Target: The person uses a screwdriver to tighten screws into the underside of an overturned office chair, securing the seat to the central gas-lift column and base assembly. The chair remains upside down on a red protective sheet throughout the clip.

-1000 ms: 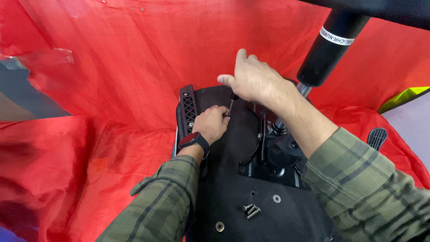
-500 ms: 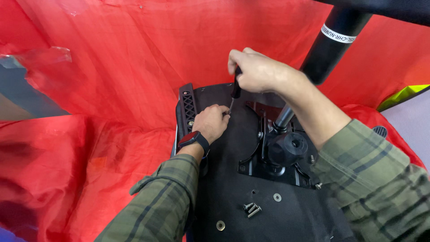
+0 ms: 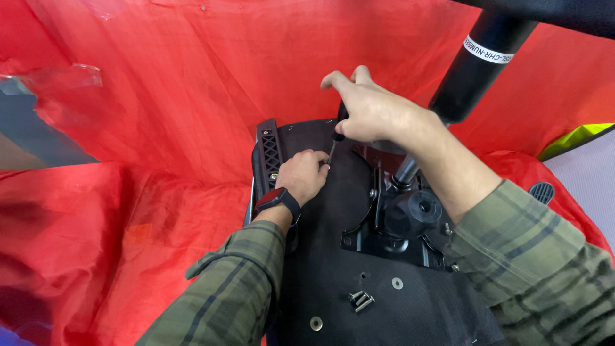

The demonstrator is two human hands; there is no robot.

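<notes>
An upturned black chair seat [image 3: 333, 263] lies on red sheeting. My right hand [image 3: 368, 112] is closed around the handle of a screwdriver [image 3: 334, 142], whose thin shaft points down at the seat's far edge. My left hand [image 3: 302, 174], with a dark watch on a red strap at the wrist, rests on the seat and pinches at the tip of the shaft. A black metal mechanism plate [image 3: 400, 221] with a round knob is fixed to the seat, to the right of my left hand.
A black gas-lift column [image 3: 477, 64] rises to the upper right. Loose screws [image 3: 360, 300] and two washers [image 3: 397, 282] lie on the near part of the seat. Red sheeting [image 3: 160, 96] surrounds everything. A yellow-green object [image 3: 576, 138] sits at the right edge.
My right hand went from flat and open over the seat to closed on the screwdriver handle, then turned slightly. My left hand stayed at the tip.
</notes>
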